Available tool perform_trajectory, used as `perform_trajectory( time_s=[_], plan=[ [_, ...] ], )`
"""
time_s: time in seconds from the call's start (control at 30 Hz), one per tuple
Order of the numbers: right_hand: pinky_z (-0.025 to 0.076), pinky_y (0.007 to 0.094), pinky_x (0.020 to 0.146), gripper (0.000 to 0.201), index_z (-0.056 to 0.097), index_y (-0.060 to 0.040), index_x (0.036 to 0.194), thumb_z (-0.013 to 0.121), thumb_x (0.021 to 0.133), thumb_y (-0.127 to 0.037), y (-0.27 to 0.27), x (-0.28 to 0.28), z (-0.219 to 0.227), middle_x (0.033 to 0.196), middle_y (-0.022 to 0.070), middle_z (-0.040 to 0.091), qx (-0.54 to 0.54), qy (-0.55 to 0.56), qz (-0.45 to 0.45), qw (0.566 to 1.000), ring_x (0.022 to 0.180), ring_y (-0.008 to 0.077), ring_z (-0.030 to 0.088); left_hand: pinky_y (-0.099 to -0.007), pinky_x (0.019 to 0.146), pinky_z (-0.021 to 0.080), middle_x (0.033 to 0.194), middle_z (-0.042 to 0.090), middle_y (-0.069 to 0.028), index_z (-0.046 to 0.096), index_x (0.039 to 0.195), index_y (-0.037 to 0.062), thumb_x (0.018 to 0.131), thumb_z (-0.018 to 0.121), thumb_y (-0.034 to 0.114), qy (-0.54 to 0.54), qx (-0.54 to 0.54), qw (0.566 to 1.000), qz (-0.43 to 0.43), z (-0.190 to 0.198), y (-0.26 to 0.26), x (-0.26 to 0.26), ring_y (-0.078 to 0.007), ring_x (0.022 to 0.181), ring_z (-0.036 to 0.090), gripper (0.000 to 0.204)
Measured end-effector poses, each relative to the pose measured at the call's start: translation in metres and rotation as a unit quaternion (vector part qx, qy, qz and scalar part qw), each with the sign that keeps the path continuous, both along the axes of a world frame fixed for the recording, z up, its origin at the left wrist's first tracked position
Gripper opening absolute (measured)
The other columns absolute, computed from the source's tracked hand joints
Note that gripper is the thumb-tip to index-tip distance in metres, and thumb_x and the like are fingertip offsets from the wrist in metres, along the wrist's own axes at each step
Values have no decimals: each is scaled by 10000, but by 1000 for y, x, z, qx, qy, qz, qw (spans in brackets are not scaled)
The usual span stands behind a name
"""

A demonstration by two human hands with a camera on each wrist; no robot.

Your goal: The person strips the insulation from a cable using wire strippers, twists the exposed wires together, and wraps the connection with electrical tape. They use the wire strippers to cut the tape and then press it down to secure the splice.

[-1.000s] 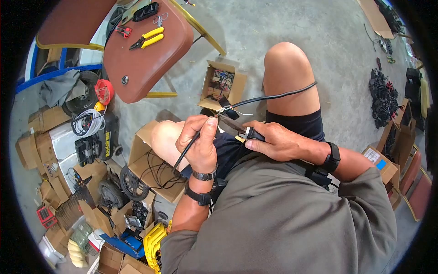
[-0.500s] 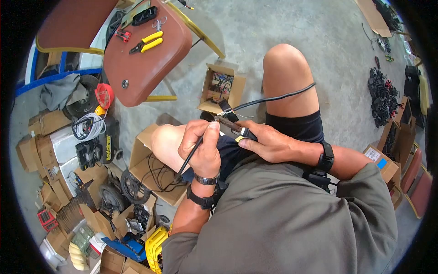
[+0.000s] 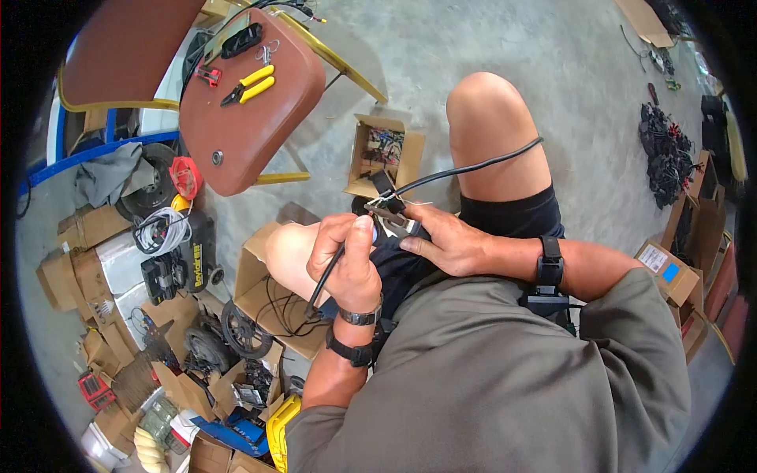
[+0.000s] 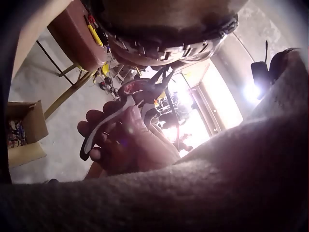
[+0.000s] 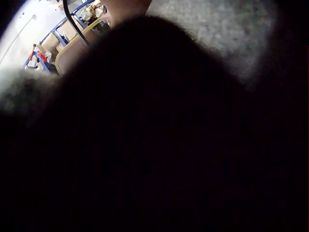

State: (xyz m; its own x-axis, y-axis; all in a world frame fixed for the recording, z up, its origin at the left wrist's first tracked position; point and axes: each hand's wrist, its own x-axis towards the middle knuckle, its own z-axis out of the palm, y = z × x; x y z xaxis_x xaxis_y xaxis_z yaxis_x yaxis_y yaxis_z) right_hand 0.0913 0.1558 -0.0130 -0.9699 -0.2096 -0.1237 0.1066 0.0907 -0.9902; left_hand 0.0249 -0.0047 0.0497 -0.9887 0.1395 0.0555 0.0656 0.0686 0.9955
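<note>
- The black cable (image 3: 325, 282) lies in our left hand (image 3: 347, 264), which pinches it near the end between thumb and fingers; its long axis runs from the fingertips slantwise back toward the wrist.
- Our right hand (image 3: 453, 243) has its grip closed around the pliers (image 3: 396, 221). Their nose points to the left fingertips, and the left wrist view shows the handles spread apart.
- The thin bare wires (image 3: 422, 203) are just ahead of the left thumb, beside the nose of the pliers. The left hand is the nearer one to them; whether the metal touches them, we cannot tell.
- A second length of cable (image 3: 481, 164), round, smooth and dark, bends gently from these wires over our right knee (image 3: 490, 110).
- The pliers look like hard grey metal, with long curved handles.
- Beyond our hands, the small carton (image 3: 410, 158) is of stiff brown cardboard with flaps outward, on smooth grey floor (image 3: 410, 47).
- The padded chair seat (image 3: 260, 118) is reddish brown and rounded; yellow-handled cutters (image 3: 257, 88) rest on it.
</note>
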Motion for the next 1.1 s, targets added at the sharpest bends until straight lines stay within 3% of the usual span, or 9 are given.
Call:
perform_trajectory(
  time_s=[0.1, 0.5, 0.73, 0.8, 1.1],
  plan=[
    [424, 496, 1006, 445, 468, 50, 1315, 649, 984, -185, -1, 0, -3, 1209, 282, 542, 9, 30, -8, 999, 1184, 459, 522, -249, 662, 453, 880, 658, -62, 695, 860, -19, 916, 719, 6, 4, -1, 1000, -3, -1, 0, 0, -96, 746, 552, 66],
    [458, 519, 930, 389, 501, 66, 1170, 653, 992, -244, 9, 2, 10, 1092, 312, 585, 32, -26, 30, 999, 1079, 488, 575, -257, 679, 462, 878, 656, -53, 691, 864, -22, 917, 730, 21, -2, -21, 1000, -11, -6, -5, 1, -105, 754, 562, 79],
    [486, 513, 905, 458, 511, 77, 1280, 607, 1012, -281, 20, 4, 20, 1066, 350, 649, 7, -117, 78, 990, 1064, 484, 634, -260, 708, 469, 900, 672, -53, 703, 883, -21, 917, 733, 19, -19, -26, 999, -21, -7, -10, -2, -107, 786, 573, 60],
    [491, 510, 905, 475, 509, 76, 1303, 594, 1018, -294, 26, 8, 22, 1065, 351, 657, 23, -136, 102, 985, 1062, 482, 642, -287, 755, 478, 930, 661, -86, 705, 938, -47, 924, 697, 17, -31, -16, 999, -22, -9, -12, -2, -147, 822, 585, 65],
    [500, 504, 885, 457, 507, 67, 1325, 611, 1002, -240, 54, 19, 43, 1042, 342, 662, 73, -119, 145, 979, 1035, 475, 647, -352, 857, 526, 1112, 674, -177, 711, 1081, -101, 974, 615, 99, -36, -25, 995, -92, -16, -22, -10, -233, 953, 648, 247]
  ],
)
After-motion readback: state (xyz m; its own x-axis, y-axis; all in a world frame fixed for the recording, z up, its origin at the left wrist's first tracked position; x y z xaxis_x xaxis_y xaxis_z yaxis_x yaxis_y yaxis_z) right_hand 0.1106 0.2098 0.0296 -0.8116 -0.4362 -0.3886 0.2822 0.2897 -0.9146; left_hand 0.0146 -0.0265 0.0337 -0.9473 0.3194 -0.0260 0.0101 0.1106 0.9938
